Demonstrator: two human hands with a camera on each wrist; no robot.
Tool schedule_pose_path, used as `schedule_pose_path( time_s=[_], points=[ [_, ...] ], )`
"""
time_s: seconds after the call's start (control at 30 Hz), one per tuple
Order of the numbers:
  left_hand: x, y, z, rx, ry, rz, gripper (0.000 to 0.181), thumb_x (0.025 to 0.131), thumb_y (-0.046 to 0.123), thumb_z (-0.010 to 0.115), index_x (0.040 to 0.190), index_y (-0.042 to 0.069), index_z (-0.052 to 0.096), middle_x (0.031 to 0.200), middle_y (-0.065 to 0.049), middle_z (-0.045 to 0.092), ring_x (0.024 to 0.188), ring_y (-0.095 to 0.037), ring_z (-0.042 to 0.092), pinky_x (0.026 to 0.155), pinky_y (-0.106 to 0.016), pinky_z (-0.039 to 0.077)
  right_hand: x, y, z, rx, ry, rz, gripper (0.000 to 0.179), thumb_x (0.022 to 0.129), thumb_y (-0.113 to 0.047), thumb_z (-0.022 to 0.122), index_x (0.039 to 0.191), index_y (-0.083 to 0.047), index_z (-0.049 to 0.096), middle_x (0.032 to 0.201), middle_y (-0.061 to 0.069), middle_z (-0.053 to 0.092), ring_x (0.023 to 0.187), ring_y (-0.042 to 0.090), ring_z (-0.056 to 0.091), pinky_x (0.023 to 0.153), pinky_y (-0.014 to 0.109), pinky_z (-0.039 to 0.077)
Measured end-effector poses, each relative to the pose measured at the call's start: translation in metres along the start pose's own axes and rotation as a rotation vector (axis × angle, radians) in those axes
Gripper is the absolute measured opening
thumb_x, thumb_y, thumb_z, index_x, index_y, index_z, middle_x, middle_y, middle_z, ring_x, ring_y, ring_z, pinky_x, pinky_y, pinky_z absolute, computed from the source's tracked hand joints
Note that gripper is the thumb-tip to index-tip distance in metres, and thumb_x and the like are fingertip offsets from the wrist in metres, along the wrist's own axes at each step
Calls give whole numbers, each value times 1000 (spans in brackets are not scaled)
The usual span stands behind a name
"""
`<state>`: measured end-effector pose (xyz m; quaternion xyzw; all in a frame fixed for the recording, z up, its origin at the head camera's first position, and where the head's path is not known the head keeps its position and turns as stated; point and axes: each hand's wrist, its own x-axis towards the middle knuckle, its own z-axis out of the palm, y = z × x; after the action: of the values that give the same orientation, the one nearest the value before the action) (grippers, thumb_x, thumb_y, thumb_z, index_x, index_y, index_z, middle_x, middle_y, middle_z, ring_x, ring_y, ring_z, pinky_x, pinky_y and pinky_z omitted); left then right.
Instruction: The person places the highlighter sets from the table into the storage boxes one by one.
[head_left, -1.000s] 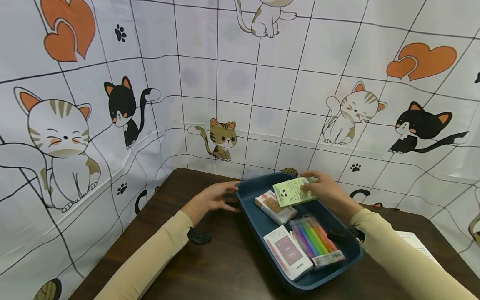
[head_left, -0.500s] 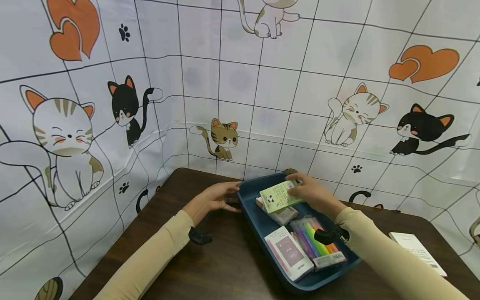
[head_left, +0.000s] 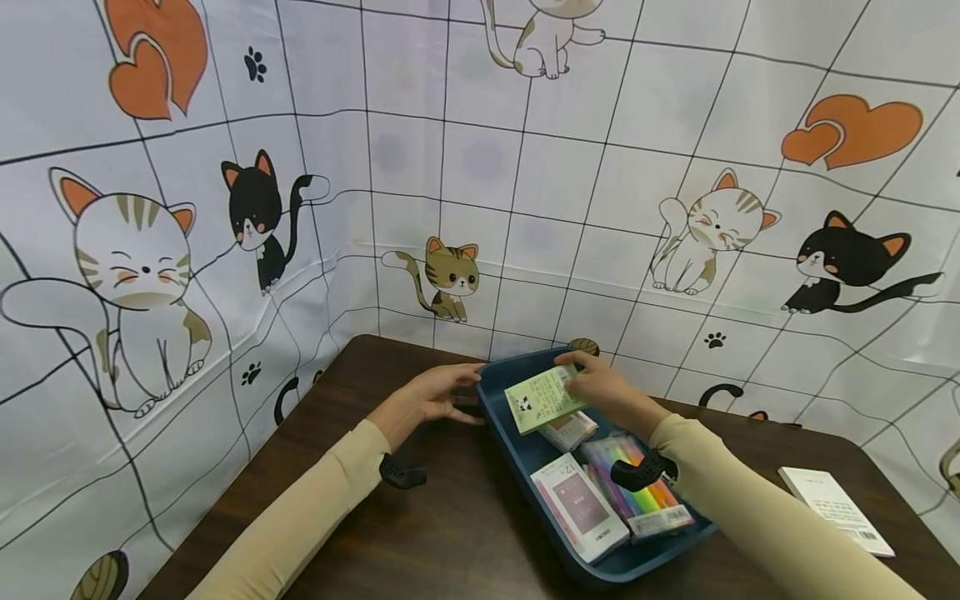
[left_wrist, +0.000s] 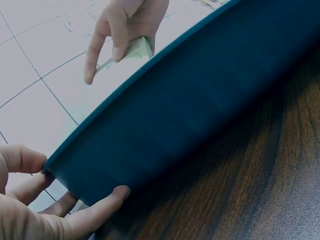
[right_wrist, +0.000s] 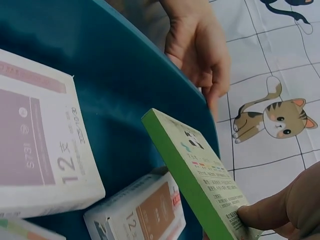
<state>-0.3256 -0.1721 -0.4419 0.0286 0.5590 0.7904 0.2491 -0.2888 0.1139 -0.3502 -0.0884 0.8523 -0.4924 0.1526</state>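
Observation:
My left hand (head_left: pixel 431 395) grips the far left corner of a dark blue plastic bin (left_wrist: pixel 165 105), its thumb on the outer wall and a fingertip at the rim. Over the far end of the bin, my right hand (head_left: pixel 603 392) pinches a flat, light green printed pack (head_left: pixel 543 398) with a panda picture. The pack is tilted and partly covers a small white and brown box (right_wrist: pixel 145 210) marked 12. Nearer in the bin lie a white and pink box (head_left: pixel 579 507), also marked 12, and a clear pack of coloured pens (head_left: pixel 637 492), partly hidden by the right wrist strap.
A white printed pack (head_left: pixel 838 508) lies on the dark wood table (head_left: pixel 420 533) to the right of the bin. Behind the table hangs a white sheet (head_left: pixel 540 208) with cats and grid lines, close to the bin's far end.
My right hand has carried the green pack leftward and slightly lower, now over the white and brown box. The white pack on the right has come into fuller view. My left hand stays at the corner.

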Motion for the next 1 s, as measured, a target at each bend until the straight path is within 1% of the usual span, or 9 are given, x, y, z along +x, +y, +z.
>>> schedule_pose_path(
  time_s=[0.27,0.43,0.5,0.57,0.67,0.77,0.8,0.83,1.0],
  points=[
    [-2,0,0,-4,-2,0,52,104,14,53,156,14,44,149,-20,41,135,-50,37,87,-64,52,6,-2,13,80,1,21,56,99,7,43,154,-1,36,134,31,43,107,37,58,90,49,50],
    [-1,0,0,-14,-5,1,50,105,13,52,155,13,46,148,-21,40,135,-50,36,88,-66,51,9,-1,15,117,-4,41,56,100,7,41,155,-1,34,136,31,41,108,37,58,92,53,50],
    [-1,0,0,-18,-7,1,50,105,13,52,154,13,46,148,-21,40,135,-50,36,88,-67,50,10,0,14,135,-27,36,58,99,8,41,156,-1,32,138,31,39,110,38,57,93,53,49],
    [-1,0,0,-18,-10,1,50,105,13,51,155,13,45,149,-21,39,136,-50,35,89,-67,50,11,1,13,124,-55,30,58,99,5,41,156,-2,31,141,30,39,114,38,55,96,53,48],
    [-1,1,1,-15,-14,-2,53,106,13,50,158,12,40,153,-21,35,138,-51,31,90,-67,50,11,4,12,53,-97,19,60,100,-1,43,159,-5,29,154,27,31,133,43,42,106,59,38],
    [-1,2,2,-13,-12,-7,55,106,13,50,159,12,38,154,-21,33,139,-51,30,89,-66,50,10,8,10,-35,-114,9,60,103,-10,43,161,-8,26,163,24,21,147,45,22,113,65,25],
    [-1,2,2,-10,-10,-7,55,106,13,50,159,12,37,153,-21,33,139,-51,31,89,-66,51,9,9,9,-48,-120,4,60,104,-12,42,161,-7,25,164,23,16,148,46,16,114,66,21],
    [-1,2,2,-11,-7,-8,55,105,13,51,159,12,38,152,-21,35,138,-50,32,88,-66,51,9,10,8,-52,-122,5,59,105,-14,42,161,-7,24,165,24,15,149,46,13,114,67,19],
    [0,0,1,-10,4,-7,53,105,13,51,158,13,41,150,-20,38,137,-50,34,87,-65,52,8,12,5,-21,-134,10,60,109,-20,40,163,-7,18,165,25,9,150,47,6,114,69,13]
  ],
)
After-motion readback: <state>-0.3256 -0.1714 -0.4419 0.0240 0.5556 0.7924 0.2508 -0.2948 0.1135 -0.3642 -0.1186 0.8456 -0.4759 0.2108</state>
